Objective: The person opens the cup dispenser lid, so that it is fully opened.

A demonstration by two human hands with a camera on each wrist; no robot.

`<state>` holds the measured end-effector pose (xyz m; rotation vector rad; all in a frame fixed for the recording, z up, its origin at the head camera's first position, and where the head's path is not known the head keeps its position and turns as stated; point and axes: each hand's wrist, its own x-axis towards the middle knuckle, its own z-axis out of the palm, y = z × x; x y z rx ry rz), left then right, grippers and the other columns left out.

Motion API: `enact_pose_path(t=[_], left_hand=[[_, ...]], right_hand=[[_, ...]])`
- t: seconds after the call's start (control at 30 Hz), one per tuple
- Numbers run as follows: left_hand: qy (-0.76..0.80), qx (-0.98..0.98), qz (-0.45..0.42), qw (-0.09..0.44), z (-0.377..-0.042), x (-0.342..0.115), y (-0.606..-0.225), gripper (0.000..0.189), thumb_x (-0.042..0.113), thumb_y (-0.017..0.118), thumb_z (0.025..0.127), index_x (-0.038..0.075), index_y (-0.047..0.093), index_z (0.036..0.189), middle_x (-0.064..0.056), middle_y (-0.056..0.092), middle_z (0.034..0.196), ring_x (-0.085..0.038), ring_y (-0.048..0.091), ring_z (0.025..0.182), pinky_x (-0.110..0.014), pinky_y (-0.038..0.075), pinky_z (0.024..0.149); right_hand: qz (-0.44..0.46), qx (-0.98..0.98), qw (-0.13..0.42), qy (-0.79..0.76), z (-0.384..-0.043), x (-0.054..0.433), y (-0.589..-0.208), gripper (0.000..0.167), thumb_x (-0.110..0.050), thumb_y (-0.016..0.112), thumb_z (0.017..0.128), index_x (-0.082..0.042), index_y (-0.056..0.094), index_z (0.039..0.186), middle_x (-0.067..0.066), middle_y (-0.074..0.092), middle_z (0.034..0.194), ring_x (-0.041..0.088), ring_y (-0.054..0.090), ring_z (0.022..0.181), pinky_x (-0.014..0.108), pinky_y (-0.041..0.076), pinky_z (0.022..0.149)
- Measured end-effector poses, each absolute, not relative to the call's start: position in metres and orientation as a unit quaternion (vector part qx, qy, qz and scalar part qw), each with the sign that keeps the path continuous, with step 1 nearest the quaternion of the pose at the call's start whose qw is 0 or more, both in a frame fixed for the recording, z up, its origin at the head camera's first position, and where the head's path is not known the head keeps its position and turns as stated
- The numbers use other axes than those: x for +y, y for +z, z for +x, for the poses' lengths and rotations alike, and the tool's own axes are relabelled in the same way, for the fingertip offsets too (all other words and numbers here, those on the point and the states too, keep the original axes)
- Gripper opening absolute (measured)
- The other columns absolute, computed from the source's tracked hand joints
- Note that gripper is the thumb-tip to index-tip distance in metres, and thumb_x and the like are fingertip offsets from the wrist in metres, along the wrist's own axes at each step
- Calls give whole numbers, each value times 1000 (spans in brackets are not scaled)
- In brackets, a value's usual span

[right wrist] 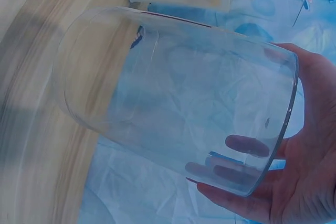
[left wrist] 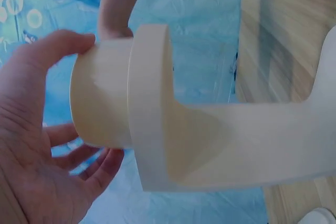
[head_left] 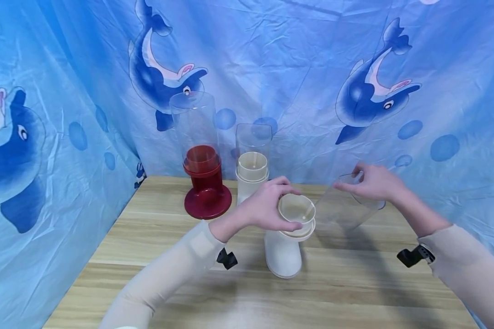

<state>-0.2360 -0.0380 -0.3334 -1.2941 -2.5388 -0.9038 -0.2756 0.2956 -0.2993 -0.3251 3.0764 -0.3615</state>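
Note:
In the head view a white stand (head_left: 284, 256) with a cream round collar (head_left: 298, 208) rises from the tabletop. My left hand (head_left: 265, 208) grips that collar from the left, thumb on one side and fingers curled round the other. The left wrist view shows the collar's smooth side (left wrist: 102, 95) between thumb and fingers, above a wider flange (left wrist: 149, 108). To the right, my right hand (head_left: 376, 183) holds a clear tube (head_left: 343, 208) by its upper end, tilted. In the right wrist view, the fingers show through the tube's wall (right wrist: 173, 87).
Behind and left stands a red stand (head_left: 207, 203) topped by a clear cylinder (head_left: 193, 119). Beside it, a second white stand (head_left: 249, 187) carries another clear tube (head_left: 253, 137). A blue dolphin-print curtain (head_left: 296, 91) hangs along the back of the wooden table (head_left: 325, 292).

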Motion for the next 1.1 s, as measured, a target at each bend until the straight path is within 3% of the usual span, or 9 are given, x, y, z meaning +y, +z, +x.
enact_pose_path(t=[0.2,0.33,0.57,0.97,1.1], left_hand=[[-277,-850,-437,99,-234,-39,-333,79,46,91,74,13,67,142,-3,65,127,-18,60,122,-30,55,102],[-254,-864,-420,108,-229,-34,-330,80,55,90,74,16,68,140,-2,64,126,-18,60,121,-31,56,100],[-228,-874,-415,108,-235,-29,-335,78,54,91,74,16,68,138,-2,71,128,-19,67,122,-33,57,105],[-232,-870,-420,113,-237,-26,-334,73,53,90,74,12,72,131,-2,69,117,-17,67,110,-30,59,93],[-241,-868,-421,106,-238,-25,-334,74,52,91,74,12,71,134,-4,65,117,-16,66,107,-28,58,91]], right_hand=[[-89,990,26,-104,-281,296,-308,88,-83,56,92,-1,60,120,28,71,114,38,70,94,41,53,63],[-75,991,32,-103,-286,297,-312,92,-86,49,93,1,59,121,30,69,116,42,70,96,43,53,63],[-55,992,47,-105,-301,300,-323,101,-91,42,91,4,58,124,31,68,120,41,69,95,39,50,59],[4,994,10,-109,-336,300,-359,121,-98,38,85,9,56,138,39,61,134,58,63,116,63,55,80],[19,993,13,-113,-340,300,-364,125,-100,38,83,9,53,142,41,59,137,60,61,118,63,55,79]])
